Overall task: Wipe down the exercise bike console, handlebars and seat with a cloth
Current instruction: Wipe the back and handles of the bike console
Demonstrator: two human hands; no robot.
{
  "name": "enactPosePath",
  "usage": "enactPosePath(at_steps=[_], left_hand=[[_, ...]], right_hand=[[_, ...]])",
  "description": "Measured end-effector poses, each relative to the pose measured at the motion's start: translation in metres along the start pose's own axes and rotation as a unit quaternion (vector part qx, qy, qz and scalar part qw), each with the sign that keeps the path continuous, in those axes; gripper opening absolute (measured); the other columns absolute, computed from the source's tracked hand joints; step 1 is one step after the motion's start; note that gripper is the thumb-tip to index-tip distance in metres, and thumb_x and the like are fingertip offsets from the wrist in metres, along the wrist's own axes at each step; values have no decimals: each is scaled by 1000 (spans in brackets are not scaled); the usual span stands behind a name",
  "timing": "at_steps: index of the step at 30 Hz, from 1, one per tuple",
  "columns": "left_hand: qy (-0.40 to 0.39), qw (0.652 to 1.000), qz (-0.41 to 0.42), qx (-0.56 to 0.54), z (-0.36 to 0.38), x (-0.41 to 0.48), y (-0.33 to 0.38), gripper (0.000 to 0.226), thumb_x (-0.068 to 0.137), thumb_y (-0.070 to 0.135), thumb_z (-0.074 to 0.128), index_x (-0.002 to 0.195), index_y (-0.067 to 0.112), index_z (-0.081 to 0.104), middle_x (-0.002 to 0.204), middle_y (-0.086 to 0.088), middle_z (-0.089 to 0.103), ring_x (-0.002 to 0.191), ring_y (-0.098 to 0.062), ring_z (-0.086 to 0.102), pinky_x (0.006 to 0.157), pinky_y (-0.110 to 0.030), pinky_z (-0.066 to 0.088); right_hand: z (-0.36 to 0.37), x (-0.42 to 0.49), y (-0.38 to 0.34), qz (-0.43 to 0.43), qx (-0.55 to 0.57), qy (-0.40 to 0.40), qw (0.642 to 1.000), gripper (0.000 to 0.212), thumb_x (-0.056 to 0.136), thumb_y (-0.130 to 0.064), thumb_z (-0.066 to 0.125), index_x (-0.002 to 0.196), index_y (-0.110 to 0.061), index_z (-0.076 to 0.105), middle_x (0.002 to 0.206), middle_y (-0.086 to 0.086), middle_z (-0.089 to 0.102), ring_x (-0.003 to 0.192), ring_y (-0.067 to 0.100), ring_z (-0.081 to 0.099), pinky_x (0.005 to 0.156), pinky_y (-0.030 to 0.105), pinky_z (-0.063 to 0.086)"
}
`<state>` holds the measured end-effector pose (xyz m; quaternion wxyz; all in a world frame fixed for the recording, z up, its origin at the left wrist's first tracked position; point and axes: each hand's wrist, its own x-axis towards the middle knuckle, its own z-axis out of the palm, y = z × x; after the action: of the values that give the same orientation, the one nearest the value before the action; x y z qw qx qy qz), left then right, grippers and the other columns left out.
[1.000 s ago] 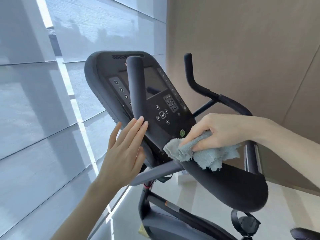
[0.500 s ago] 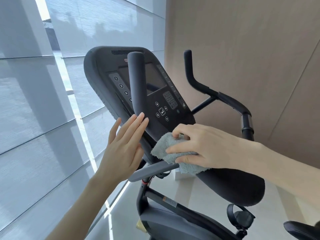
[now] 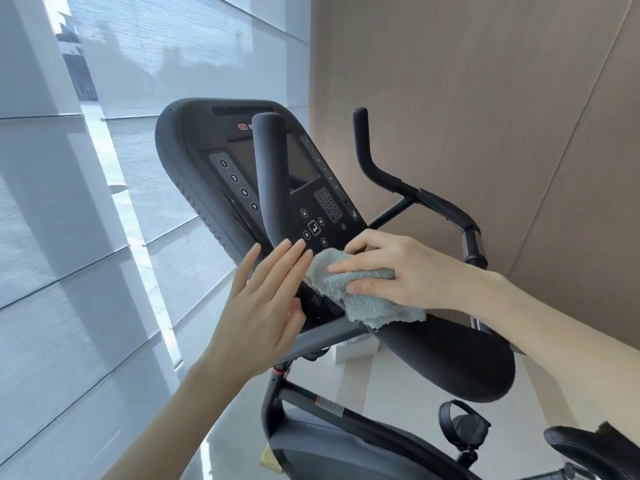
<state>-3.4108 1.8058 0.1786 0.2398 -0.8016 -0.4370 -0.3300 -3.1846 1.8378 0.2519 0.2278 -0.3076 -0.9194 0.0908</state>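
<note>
The black exercise bike console (image 3: 214, 157) tilts toward me, with a dark screen and button pads. My right hand (image 3: 398, 271) presses a pale blue-grey cloth (image 3: 349, 292) flat against the console's lower edge, below the buttons. My left hand (image 3: 263, 306) lies open with its fingers together against the base of the near upright handlebar (image 3: 270, 174). The far handlebar (image 3: 384, 174) curves up on the right. A wide black padded grip (image 3: 450, 362) runs below the cloth. Only a corner of the seat (image 3: 588, 448) shows at the bottom right.
Tall windows with translucent blinds (image 3: 69, 237) fill the left side. A tan panelled wall (image 3: 485, 98) stands behind the bike. A pedal with a strap (image 3: 464, 427) hangs low on the right over a pale tiled floor (image 3: 398, 386).
My right hand has slid the cloth leftward along the console's lower edge, close to my left hand's fingertips. My left hand has stayed on the near handlebar.
</note>
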Motion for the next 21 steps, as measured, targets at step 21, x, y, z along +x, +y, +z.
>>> enactPosePath(at_steps=[21], left_hand=[[16, 998, 18, -57, 6, -6, 9, 51, 88, 14, 35, 137, 2, 46, 143, -9, 45, 136, -22, 37, 116, -50, 17]], right_hand=[[-9, -20, -5, 157, -3, -18, 987, 32, 87, -45, 57, 118, -37, 63, 105, -21, 61, 101, -7, 53, 90, 11, 35]])
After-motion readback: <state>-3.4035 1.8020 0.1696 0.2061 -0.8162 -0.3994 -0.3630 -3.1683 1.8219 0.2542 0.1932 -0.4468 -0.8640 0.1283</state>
